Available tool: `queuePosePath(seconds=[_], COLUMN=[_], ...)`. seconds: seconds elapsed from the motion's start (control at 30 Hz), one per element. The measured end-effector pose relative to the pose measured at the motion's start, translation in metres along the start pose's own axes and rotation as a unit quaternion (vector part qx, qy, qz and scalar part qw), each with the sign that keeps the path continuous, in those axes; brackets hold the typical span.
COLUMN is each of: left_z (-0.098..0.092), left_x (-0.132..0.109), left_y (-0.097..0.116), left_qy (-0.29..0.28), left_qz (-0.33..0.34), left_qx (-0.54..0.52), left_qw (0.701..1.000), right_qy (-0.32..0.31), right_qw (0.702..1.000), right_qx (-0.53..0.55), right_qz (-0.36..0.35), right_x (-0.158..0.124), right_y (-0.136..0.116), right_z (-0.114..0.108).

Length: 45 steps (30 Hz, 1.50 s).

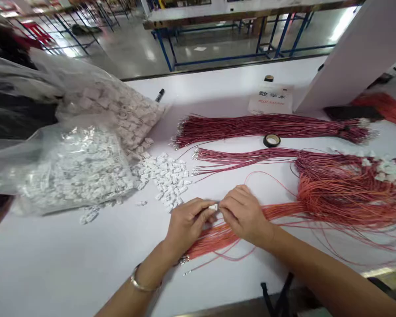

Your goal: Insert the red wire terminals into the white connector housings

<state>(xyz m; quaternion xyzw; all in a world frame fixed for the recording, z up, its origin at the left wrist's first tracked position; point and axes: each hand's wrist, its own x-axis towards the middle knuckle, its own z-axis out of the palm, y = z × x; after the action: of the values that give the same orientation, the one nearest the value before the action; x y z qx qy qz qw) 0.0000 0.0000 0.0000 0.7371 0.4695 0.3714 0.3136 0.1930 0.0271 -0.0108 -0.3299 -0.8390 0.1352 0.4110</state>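
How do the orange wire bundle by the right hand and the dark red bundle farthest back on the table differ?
The orange wire bundle is bright orange-red; the dark red bundle is deep maroon. The right hand partly covers the orange wire bundle; the dark red bundle lies uncovered, farther back. Both show metal tips at their left ends.

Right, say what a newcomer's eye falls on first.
Orange-red wires sprawling at right probably catch it first. Next, a clear bag bulges at left, beside a loose pile of white pieces. At centre, the left hand pinches another white piece close to the right hand.
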Motion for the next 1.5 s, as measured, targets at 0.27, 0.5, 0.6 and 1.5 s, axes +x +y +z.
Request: queuePosePath(seconds=[0.27, 0.5, 0.6, 1.5], left_z=[0.006, -0.004, -0.008, -0.007], left_x=[-0.001, 0.005, 0.006, 0.005], left_y=[0.003, -0.001, -0.006, -0.01], left_qy=[0.0, 0.033, 0.036, 0.064], left_qz=[-0.033, 0.023, 0.017, -0.039], left_qx=[-0.012, 0.088, 0.101, 0.042], left_qw=[0.999, 0.995, 0.994, 0.996], right_qy=[-0.005, -0.011, -0.032, -0.067], right_qw=[1.0, 1.0, 0.998, 0.997], right_qx=[-0.007, 0.004, -0.018, -0.004], right_qz=[0.007, 0.003, 0.046, -0.032], right_x=[-0.002, 0.003, 0.012, 0.049], right_y=[-0.004, 0.002, 0.02, -0.005], right_z=[0.001, -0.007, -0.024, -0.023])
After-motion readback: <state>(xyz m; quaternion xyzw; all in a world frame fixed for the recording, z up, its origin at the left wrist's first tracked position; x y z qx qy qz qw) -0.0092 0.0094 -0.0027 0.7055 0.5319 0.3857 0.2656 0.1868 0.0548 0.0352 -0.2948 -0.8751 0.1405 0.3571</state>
